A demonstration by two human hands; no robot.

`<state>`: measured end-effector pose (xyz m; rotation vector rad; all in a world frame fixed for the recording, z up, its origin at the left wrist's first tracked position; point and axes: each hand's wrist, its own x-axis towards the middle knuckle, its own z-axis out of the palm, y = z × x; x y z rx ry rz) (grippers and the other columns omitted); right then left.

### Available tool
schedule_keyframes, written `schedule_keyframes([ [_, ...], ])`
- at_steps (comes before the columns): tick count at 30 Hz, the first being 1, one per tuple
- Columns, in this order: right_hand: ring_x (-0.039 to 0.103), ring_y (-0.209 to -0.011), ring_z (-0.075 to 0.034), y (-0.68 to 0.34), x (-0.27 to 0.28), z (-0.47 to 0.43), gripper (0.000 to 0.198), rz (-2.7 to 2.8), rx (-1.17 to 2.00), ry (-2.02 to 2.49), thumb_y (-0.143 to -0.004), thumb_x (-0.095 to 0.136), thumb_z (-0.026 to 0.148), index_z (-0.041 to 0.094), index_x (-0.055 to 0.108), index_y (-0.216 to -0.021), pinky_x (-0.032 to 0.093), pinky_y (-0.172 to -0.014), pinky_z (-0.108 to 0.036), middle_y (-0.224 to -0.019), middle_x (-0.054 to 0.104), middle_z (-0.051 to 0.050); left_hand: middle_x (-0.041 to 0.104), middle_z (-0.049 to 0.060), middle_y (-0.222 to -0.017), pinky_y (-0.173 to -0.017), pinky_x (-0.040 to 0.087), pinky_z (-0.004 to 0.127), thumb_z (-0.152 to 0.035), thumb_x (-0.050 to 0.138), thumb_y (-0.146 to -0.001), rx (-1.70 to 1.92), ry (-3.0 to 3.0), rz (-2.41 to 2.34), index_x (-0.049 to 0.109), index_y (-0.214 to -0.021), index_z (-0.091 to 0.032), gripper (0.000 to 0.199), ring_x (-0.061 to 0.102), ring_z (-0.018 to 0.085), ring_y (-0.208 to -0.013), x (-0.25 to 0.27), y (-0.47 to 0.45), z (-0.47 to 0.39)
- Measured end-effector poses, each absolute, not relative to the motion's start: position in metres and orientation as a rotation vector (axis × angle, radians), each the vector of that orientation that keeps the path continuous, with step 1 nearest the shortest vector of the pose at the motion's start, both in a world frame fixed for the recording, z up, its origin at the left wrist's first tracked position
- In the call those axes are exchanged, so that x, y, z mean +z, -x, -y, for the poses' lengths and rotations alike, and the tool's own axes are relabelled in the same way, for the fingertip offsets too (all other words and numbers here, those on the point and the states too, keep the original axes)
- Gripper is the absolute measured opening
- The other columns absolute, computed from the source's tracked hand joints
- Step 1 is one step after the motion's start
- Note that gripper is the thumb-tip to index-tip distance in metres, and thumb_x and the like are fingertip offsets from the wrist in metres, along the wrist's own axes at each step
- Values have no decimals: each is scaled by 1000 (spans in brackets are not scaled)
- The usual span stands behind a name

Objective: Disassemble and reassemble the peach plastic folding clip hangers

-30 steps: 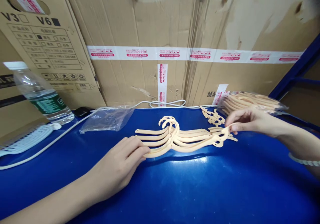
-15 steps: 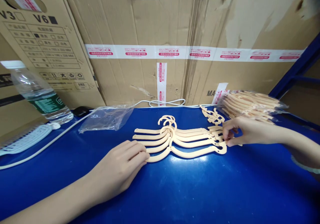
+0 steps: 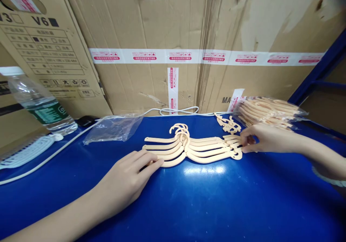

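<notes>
Several cream-coloured clothes hangers lie overlapped in a row on the blue table, their hooks bunched together at the middle. My left hand is closed at the left end of the nearest hangers, thumb on the near side and fingers over the tips. At the opposite end, my right hand has its fingers curled and pinched at the notched right tips. Its fingers partly hide those tips. Just behind them sits a small heap of loose cream pieces.
Behind the right hand is a stack of bagged hangers. A clear plastic bag, a white cable, a water bottle and a pale hairbrush lie or stand at the left. Cardboard boxes wall the back.
The nearest hanger has slid away from me, closer against the others. Both hands moved slightly with it, and the left thumb now shows along the near edge.
</notes>
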<state>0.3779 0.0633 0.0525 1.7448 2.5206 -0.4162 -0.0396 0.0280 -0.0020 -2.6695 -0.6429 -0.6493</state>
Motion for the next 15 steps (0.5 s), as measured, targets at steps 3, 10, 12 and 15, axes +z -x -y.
schedule_keyframes([
  [3,63,-69,-23,-376,53,-63,19,-2481,-382,-1820,-75,64,38,20,69,-73,42,-60,-32,-74,68,-5,66,13,-107,-76,54,39,-5,43,-96,-622,2653,685,59,-119,-13,30,63,25,-96,-4,41,-29],
  [10,61,-63,-21,-379,52,-65,17,-2455,-310,-1883,-75,64,35,20,65,-67,39,-56,-30,-69,67,-5,66,13,-117,-83,55,39,-8,41,-96,-585,2656,704,62,-118,-14,31,64,25,-101,-1,41,-30],
  [12,61,-61,-21,-381,51,-66,16,-2452,-290,-1898,-75,65,32,20,65,-66,38,-55,-30,-68,67,-5,66,12,-118,-85,55,39,-8,41,-96,-594,2665,707,63,-117,-14,31,64,25,-103,-1,40,-30],
  [15,60,-60,-21,-383,48,-67,17,-2456,-266,-1906,-75,65,33,20,64,-65,37,-54,-30,-67,67,-6,65,12,-121,-88,55,41,-9,41,-96,-608,2681,706,63,-118,-15,31,62,26,-108,-4,41,-31],
])
